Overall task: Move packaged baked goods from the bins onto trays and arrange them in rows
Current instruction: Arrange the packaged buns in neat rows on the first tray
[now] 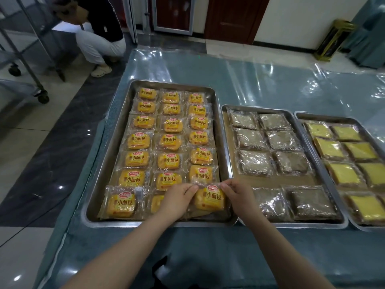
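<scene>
A large steel tray (pixel 123 130) holds three columns of small yellow bread packets. In its near right corner lies one yellow packet (pixel 210 200). My left hand (pixel 177 200) pinches the top left of its clear wrapper, and my right hand (pixel 237 195) pinches the top right. My left hand partly hides the packet (pixel 155 203) in the near middle. Another packet (pixel 120 203) lies at the near left corner.
A middle tray (pixel 226 122) carries brown wrapped cakes, and a right tray (pixel 299 116) carries yellow wrapped cakes. Clear plastic sheet covers the blue table (pixel 229 76). A crouching person (pixel 98 38) and a wheeled rack (pixel 25 59) are at the far left on the floor.
</scene>
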A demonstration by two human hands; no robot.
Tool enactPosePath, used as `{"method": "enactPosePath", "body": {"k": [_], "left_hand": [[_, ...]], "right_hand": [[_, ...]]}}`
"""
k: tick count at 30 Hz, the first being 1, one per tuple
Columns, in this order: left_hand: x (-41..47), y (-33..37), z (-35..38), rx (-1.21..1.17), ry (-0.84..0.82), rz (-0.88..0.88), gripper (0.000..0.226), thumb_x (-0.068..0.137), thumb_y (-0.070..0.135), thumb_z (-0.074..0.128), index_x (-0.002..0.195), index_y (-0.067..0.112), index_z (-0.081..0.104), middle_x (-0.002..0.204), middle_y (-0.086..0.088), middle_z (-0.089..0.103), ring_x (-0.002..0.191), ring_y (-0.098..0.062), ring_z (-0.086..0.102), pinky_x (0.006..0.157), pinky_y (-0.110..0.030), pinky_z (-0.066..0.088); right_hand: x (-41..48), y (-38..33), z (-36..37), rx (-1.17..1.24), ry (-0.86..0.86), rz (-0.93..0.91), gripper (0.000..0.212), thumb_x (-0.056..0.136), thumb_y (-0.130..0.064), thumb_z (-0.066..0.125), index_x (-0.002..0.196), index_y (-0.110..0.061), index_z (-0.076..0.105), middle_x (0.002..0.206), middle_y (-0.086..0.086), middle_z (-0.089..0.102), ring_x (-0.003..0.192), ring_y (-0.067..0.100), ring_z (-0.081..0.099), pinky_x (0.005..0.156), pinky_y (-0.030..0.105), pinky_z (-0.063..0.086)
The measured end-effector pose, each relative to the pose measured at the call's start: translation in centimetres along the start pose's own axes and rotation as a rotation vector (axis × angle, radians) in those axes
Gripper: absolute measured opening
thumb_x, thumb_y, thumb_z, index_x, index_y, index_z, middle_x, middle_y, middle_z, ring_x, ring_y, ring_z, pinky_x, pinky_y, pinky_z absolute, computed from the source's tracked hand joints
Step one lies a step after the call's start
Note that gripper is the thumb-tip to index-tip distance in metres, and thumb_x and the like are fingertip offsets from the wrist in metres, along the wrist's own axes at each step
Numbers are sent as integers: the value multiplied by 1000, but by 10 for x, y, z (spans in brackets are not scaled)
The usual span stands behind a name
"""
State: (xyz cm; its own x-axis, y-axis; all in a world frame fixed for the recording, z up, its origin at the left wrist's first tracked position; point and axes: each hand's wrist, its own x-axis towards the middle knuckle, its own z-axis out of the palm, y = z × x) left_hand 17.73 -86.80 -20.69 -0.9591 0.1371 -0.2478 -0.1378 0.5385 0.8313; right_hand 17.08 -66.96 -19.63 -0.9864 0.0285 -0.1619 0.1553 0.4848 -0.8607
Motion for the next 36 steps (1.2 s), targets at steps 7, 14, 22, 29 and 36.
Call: {"method": "enactPosePath", "body": {"k": [7,14,22,29,36], "left_hand": [[-6,2,7,143,99,55,24,95,37,48,72,35,53,61,14,57,58,-2,56,53,-23,43],[-16,-16,0,333,286,49,19,94,37,49,93,29,66,78,16,63,70,-1,56,65,-28,51],[-20,-25,0,634,158,188,23,90,44,54,100,31,70,95,7,63,96,-15,50,77,-30,43],[-15,-34,-21,563,321,226,46,87,36,60,130,26,53,136,3,48,128,-21,39,105,-37,32],[7,-53,-17,827,-68,25,79,90,67,20,138,34,-33,146,-8,-41,132,-27,-39,109,-45,-20]], "right_hand": [[-9,0,-6,-40,-96,-36,34,77,-36,76,100,-49,55,94,-16,64,80,3,64,66,24,54],[-8,5,16,-757,-190,-339,50,94,-37,50,142,-24,40,152,0,29,139,18,20,113,33,17],[-1,2,38,-810,-464,-483,56,98,-43,42,149,-33,22,159,-8,9,146,15,-1,116,40,-1],[8,12,38,-752,-382,-479,57,95,-42,46,148,-35,23,156,-13,-5,142,9,-19,114,34,-8],[55,-7,65,-856,-286,-411,65,96,-48,40,150,-35,8,156,-3,-19,141,21,-25,114,44,-10]]}}
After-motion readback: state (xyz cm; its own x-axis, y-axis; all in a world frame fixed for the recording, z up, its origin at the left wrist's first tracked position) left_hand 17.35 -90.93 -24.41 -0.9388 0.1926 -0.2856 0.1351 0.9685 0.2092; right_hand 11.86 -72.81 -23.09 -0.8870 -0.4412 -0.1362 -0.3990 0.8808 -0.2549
